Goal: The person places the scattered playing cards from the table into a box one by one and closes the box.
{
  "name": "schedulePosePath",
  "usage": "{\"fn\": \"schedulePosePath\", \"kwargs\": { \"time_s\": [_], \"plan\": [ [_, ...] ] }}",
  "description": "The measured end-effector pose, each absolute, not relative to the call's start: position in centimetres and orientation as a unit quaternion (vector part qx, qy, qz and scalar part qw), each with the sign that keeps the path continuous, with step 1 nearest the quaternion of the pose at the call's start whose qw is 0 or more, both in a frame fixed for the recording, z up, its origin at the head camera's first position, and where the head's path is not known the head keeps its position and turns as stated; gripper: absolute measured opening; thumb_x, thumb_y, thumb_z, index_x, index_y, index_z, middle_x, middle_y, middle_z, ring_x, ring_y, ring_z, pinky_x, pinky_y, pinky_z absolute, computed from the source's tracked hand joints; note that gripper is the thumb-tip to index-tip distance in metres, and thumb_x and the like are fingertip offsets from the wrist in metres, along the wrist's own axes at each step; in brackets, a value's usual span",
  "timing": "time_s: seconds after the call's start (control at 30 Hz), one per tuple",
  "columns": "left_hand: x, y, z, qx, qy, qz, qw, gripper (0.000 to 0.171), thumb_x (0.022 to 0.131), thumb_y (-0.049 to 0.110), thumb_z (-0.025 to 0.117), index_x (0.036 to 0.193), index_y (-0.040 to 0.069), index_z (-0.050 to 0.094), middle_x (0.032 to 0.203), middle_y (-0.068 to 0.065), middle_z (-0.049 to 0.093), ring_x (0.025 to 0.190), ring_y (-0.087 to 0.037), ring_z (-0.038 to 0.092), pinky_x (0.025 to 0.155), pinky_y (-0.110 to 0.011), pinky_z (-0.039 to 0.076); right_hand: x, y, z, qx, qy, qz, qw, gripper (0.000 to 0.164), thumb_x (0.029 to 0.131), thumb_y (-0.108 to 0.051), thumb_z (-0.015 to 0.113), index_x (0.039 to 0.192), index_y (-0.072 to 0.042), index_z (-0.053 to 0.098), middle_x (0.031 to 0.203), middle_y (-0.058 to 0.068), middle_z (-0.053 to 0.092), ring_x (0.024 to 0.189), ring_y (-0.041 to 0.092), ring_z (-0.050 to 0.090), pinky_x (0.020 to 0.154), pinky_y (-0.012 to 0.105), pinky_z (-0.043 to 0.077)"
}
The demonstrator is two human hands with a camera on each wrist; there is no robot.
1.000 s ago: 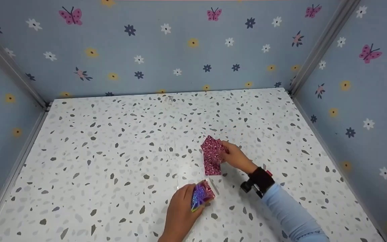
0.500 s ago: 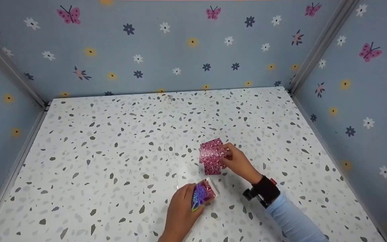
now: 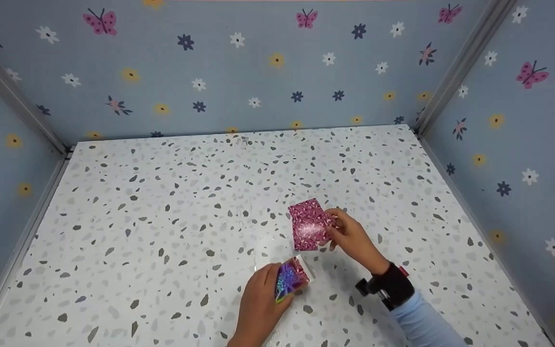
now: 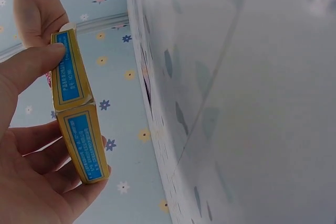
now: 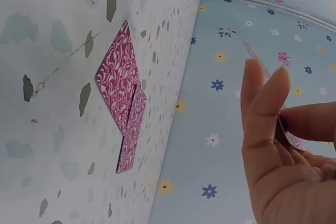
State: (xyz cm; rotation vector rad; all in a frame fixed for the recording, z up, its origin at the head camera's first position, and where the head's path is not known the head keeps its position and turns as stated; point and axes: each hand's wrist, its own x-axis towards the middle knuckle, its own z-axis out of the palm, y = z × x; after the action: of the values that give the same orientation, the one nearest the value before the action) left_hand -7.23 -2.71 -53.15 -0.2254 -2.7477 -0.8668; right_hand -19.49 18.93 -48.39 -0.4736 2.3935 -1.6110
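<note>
My left hand (image 3: 260, 301) grips a small card box (image 3: 291, 280) low over the table, thumb on one side and fingers on the other. Its end is shiny blue-purple in the head view; the left wrist view shows yellow sides with blue printed panels, and a white flap (image 4: 68, 26) stands up at the far end. My right hand (image 3: 357, 243) pinches a pink-and-white patterned playing card (image 5: 293, 139) between thumb and fingers. Below it, two cards (image 5: 118, 80) with the same pattern lie overlapping on the table. From above, the held card overlaps them.
The white speckled table (image 3: 162, 202) is enclosed by pale blue panels (image 3: 277, 82) printed with flowers and butterflies, at the back and both sides. A black strap with a small camera (image 3: 390, 286) sits on my right wrist.
My right hand has shifted slightly right and toward me, and the held card has turned over the cards below. The left hand and box have stayed nearly still.
</note>
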Motion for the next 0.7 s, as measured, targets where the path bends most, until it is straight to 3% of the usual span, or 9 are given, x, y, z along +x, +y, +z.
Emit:
{"fn": "schedulePosePath", "kwargs": {
  "time_s": [0.2,0.4,0.5,0.7],
  "plan": [
    [-7.2,-2.8,-52.9,-0.075,-0.944,-0.295,0.125,0.065,0.067,0.029,0.081,0.122,0.007,0.054,0.115,-0.006,0.058,0.105,-0.021,0.057,0.093,-0.038,0.05,-17.9,19.5,-47.4,-0.162,0.804,-0.557,0.131,0.036,0.095,-0.003,0.049,0.13,-0.009,0.044,0.107,0.02,0.063,0.069,0.028,0.068,0.051,0.036,0.056],
    [-7.2,-2.9,-53.1,-0.076,-0.942,-0.299,0.132,0.064,0.067,0.028,0.081,0.121,0.006,0.055,0.115,-0.006,0.058,0.104,-0.021,0.057,0.092,-0.038,0.05,-16.8,19.2,-47.3,-0.179,0.801,-0.551,0.153,0.031,0.093,0.002,0.048,0.123,-0.005,0.047,0.12,0.022,0.058,0.068,0.031,0.069,0.048,0.038,0.055],
    [-7.3,-2.8,-53.2,-0.076,-0.941,-0.301,0.132,0.064,0.067,0.028,0.081,0.121,0.006,0.055,0.115,-0.007,0.058,0.104,-0.021,0.057,0.092,-0.038,0.05,-16.4,19.1,-47.3,-0.191,0.81,-0.534,0.149,0.03,0.092,0.004,0.048,0.122,-0.005,0.048,0.118,0.023,0.058,0.066,0.026,0.069,0.047,0.035,0.055],
    [-7.4,-2.9,-53.4,-0.08,-0.935,-0.308,0.154,0.063,0.067,0.033,0.081,0.12,0.008,0.056,0.113,-0.006,0.059,0.102,-0.021,0.058,0.091,-0.037,0.051,-15.9,19.0,-47.3,-0.226,0.836,-0.48,0.138,0.029,0.093,0.001,0.048,0.119,-0.011,0.049,0.099,0.017,0.063,0.061,0.01,0.066,0.046,0.033,0.055]
  ]
}}
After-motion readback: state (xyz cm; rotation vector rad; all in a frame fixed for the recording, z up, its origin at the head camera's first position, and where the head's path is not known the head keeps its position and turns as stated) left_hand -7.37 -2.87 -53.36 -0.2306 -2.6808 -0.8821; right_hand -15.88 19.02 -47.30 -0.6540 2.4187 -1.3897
